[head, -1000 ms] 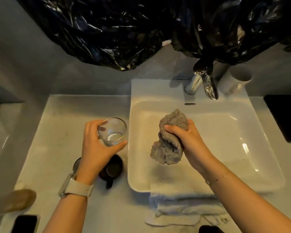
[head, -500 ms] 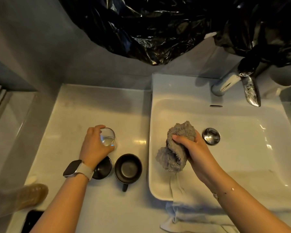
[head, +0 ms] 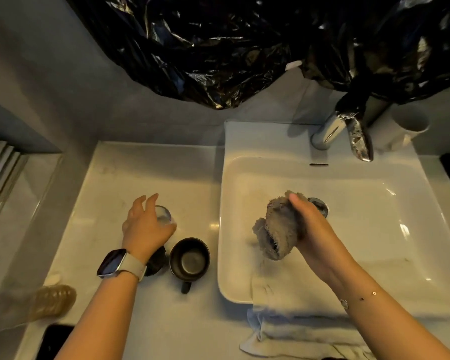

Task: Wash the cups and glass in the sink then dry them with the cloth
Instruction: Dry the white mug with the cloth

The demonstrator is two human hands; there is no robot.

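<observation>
The left hand [head: 146,227] is setting the glass [head: 163,216] upright on the counter [head: 130,172], left of the sink [head: 374,255]; its fingers are spreading above the rim and the thumb is lying beside the wall, so I cannot tell whether it is touching the glass or is already free of it; two dark cups are standing just near of the glass, one cup [head: 190,258] open to view and the other cup [head: 156,261] half hidden under the wrist; the right hand [head: 312,229] is gripping the bunched grey cloth [head: 278,229] over the near left part of the basin, fingers curling round it; I am judging that the drying of the glass is finishing, and whether the cups are dry I cannot tell; the next move is probably calling for the left hand to let go cleanly without tipping the glass, then to reach near for a cup and bring it to the cloth
</observation>
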